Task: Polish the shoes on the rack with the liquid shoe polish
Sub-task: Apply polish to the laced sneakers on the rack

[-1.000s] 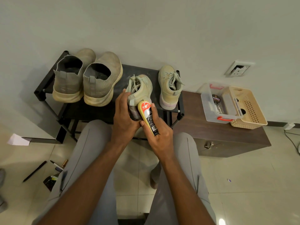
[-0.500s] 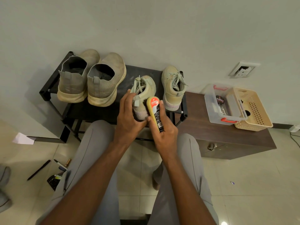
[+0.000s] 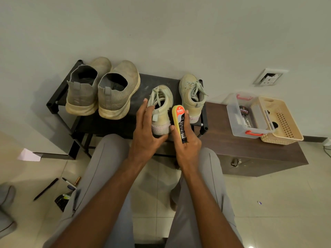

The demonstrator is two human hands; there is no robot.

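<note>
right now the right hand [image 3: 186, 140] grips the polish bottle [image 3: 179, 122] against the heel of the laced shoe [image 3: 161, 113] on the rack [image 3: 107, 126], while the left hand [image 3: 145, 133] cups it with loose fingers; squeezing hard might flood polish, or push the shoe off.

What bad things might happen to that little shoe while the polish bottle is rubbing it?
The yellow polish bottle in the right hand presses the heel of the pale lace-up sneaker; liquid might smear onto the left hand steadying it. The sneaker sits near the front edge of the black shoe rack, so a hard push might tip it off.
</note>
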